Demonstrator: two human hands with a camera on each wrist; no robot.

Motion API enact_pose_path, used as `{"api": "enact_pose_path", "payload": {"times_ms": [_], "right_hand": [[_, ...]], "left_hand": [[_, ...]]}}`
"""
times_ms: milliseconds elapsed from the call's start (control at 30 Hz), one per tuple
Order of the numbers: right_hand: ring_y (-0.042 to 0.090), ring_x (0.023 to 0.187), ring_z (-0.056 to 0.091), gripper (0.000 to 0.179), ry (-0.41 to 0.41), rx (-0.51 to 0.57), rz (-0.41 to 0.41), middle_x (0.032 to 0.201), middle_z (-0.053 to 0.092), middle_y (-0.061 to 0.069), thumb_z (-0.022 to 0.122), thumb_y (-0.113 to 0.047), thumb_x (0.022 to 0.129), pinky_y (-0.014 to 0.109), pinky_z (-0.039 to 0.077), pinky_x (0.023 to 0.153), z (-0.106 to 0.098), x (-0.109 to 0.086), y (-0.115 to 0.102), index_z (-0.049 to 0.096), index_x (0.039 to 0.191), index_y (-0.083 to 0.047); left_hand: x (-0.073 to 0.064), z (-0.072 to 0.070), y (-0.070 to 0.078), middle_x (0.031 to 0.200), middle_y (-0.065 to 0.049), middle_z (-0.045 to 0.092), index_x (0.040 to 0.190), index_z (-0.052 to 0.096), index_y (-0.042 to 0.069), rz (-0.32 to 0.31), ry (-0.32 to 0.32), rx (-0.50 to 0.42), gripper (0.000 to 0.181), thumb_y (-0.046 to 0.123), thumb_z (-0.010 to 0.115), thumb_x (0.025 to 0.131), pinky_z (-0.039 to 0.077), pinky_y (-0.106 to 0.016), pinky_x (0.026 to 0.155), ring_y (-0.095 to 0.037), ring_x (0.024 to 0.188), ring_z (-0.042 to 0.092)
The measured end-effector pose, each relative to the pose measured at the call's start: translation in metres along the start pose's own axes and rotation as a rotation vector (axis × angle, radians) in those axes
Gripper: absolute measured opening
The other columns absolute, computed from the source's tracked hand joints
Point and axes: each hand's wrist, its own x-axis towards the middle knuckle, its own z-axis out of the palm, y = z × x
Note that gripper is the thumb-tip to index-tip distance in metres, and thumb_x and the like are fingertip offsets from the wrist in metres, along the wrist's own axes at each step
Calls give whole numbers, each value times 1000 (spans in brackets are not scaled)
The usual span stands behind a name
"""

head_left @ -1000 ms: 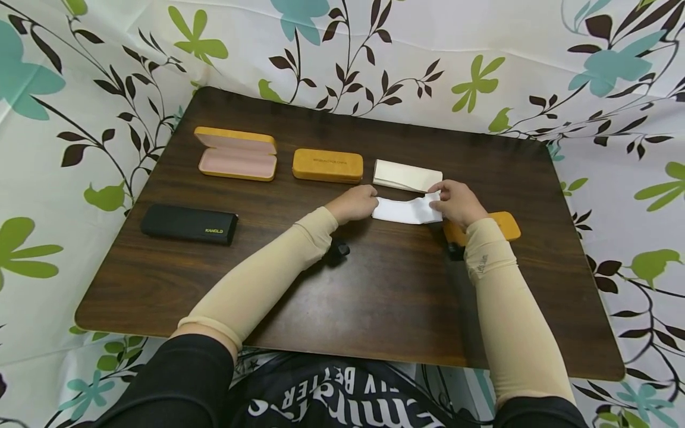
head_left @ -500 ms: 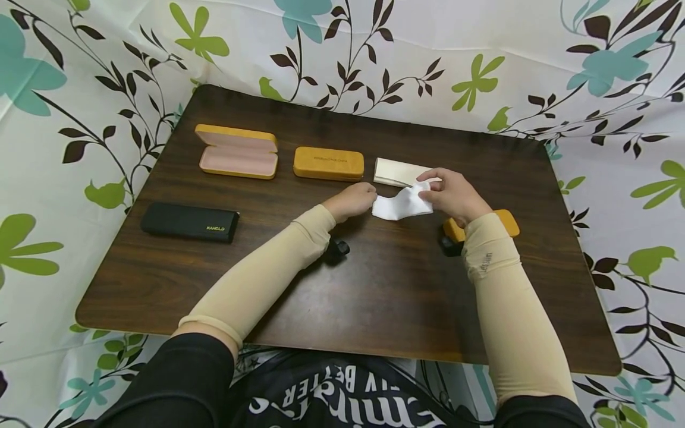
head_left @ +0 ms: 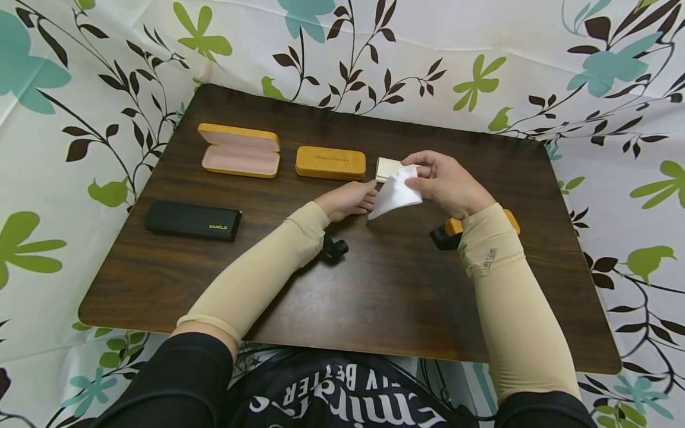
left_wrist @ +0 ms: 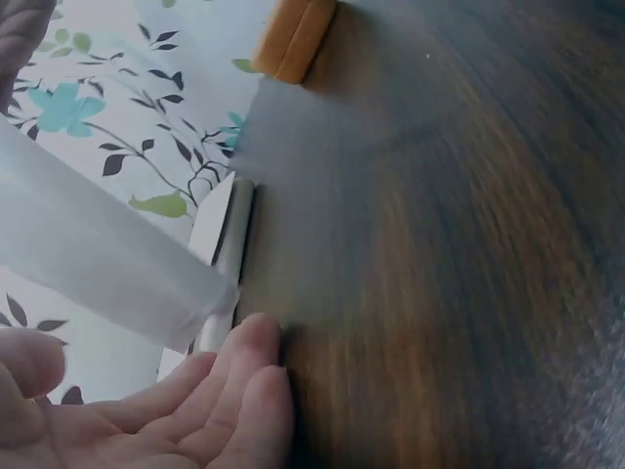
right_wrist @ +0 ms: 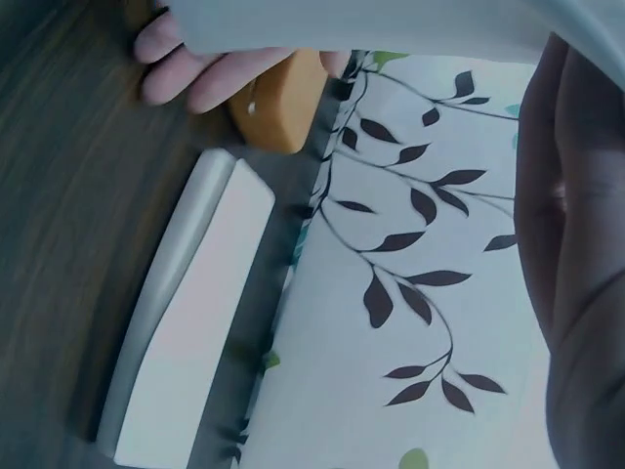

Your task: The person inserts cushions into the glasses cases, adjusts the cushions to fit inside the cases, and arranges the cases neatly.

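A folded white cloth (head_left: 396, 191) hangs slanted over the middle of the table, its upper right end pinched by my right hand (head_left: 446, 181). My left hand (head_left: 350, 201) is beside the lower left side of the cloth. In the left wrist view its fingers (left_wrist: 256, 337) are nearly straight, palm up, with the thumb apart and the cloth (left_wrist: 98, 244) passing above them. Behind the cloth lies a cream flap-top glasses case (head_left: 387, 169), partly covered by the cloth and right hand. The right wrist view shows this case (right_wrist: 195, 322) lengthwise.
An open yellow glasses case (head_left: 239, 160) with pink lining and a closed yellow case (head_left: 332, 163) lie along the back. A black case (head_left: 192, 220) is at left. Another yellow case (head_left: 512, 220) is partly hidden behind my right wrist. A patterned curtain (head_left: 417, 35) surrounds the table (head_left: 374, 297).
The cloth was stretched between both hands. My right hand has moved left and up with its end, bending the cloth; my left fingers have let go of the other end.
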Motion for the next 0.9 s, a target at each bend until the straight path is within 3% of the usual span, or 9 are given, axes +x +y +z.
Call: {"api": "enact_pose_path", "payload": {"times_ms": [133, 267, 400, 567, 767, 900], "right_hand": [[20, 93, 69, 37, 2, 9, 5, 118, 68, 15, 60, 0, 100, 31, 60, 79, 0, -1, -1, 49, 135, 0], [18, 91, 68, 39, 18, 0, 33, 117, 69, 12, 61, -2, 100, 30, 60, 79, -4, 0, 3, 48, 136, 0], [16, 89, 68, 40, 31, 12, 53, 114, 69, 7, 62, -3, 100, 28, 59, 77, -10, 1, 8, 47, 138, -1], [15, 87, 68, 41, 31, 38, 63, 111, 70, 4, 61, -3, 100, 27, 59, 76, -15, 1, 12, 46, 138, -1], [14, 83, 67, 42, 29, 29, 66, 106, 70, 3, 62, -4, 100, 24, 58, 72, -18, 0, 15, 46, 139, 0], [14, 84, 66, 42, 36, 14, 76, 108, 70, 2, 62, -5, 100, 24, 58, 73, -19, -1, 16, 47, 139, -2]], "left_hand": [[1, -3, -3, 152, -23, 43, 154, 31, -3, -35, -76, -148, 69, 49, 23, 110, 39, -40, 112, -34, 136, 47], [4, -6, -8, 136, -25, 55, 152, 31, -3, -67, -149, -223, 72, 53, 20, 109, 46, -38, 100, -34, 118, 61], [7, -9, -11, 115, -17, 63, 150, 37, -4, -85, -149, -267, 71, 53, 22, 109, 50, -34, 88, -25, 95, 65], [7, -10, -13, 101, -8, 66, 143, 47, -5, -66, -172, -239, 72, 53, 23, 109, 50, -31, 76, -17, 82, 63], [9, -12, -15, 98, -8, 68, 135, 52, -5, -50, -191, -263, 64, 49, 27, 111, 44, -25, 64, -15, 75, 58], [10, -10, -16, 98, -11, 70, 135, 53, -6, -47, -175, -311, 62, 46, 30, 111, 51, -28, 71, -17, 82, 64]]}}
